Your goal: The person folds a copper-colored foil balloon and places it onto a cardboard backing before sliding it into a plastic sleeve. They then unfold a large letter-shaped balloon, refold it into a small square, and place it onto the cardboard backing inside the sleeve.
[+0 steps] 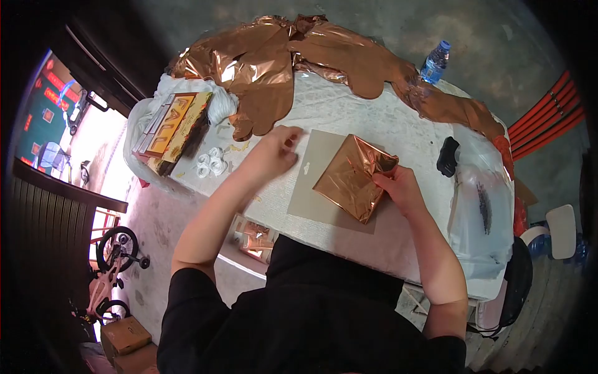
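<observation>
A square of shiny copper foil (pixel 355 177) lies tilted on a grey card (pixel 305 187) in the middle of the table. My right hand (pixel 397 187) pinches the foil's gathered right corner between thumb and fingers. To the left of the card, my left hand (pixel 277 151) hovers with its fingers curled; their tips come close together and look apart from the foil. Whether anything small is between them cannot be made out. Flat copper foil balloons (pixel 268 100) lie beyond my left hand.
More copper foil (pixel 436 106) runs along the far edge of the white table (pixel 249 209), beside a water bottle (pixel 435 62). A printed box (pixel 174 131) and white ribbon rolls (pixel 212 162) sit left. A black object (pixel 447 157) and clear plastic bags (pixel 483 212) lie right.
</observation>
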`<state>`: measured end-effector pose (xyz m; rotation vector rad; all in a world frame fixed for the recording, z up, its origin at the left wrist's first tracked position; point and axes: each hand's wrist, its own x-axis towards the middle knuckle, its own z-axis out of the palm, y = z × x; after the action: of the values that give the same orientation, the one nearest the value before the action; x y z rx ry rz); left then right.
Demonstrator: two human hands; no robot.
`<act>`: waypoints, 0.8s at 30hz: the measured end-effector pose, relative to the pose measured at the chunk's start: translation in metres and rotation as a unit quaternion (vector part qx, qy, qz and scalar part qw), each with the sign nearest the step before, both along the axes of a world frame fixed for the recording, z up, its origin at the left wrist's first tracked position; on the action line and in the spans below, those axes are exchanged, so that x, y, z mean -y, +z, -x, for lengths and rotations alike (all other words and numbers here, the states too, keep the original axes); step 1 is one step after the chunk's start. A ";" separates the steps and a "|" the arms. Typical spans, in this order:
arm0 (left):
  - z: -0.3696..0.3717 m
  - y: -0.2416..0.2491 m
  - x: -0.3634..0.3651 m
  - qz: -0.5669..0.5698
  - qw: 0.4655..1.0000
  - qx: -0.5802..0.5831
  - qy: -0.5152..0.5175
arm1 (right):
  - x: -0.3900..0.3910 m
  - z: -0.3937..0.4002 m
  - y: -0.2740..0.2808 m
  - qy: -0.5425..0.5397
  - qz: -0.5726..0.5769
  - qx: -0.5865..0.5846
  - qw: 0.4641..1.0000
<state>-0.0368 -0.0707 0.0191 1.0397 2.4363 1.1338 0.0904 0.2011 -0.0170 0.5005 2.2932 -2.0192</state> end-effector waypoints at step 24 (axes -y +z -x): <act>0.014 0.036 0.125 0.218 0.950 -0.157 0.161 | -0.002 -0.001 -0.009 0.006 0.032 -0.051 0.998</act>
<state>-0.0505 -0.1961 0.0551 0.7441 2.9996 0.4780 0.0912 0.2030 -0.0260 0.3873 2.2703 -2.1526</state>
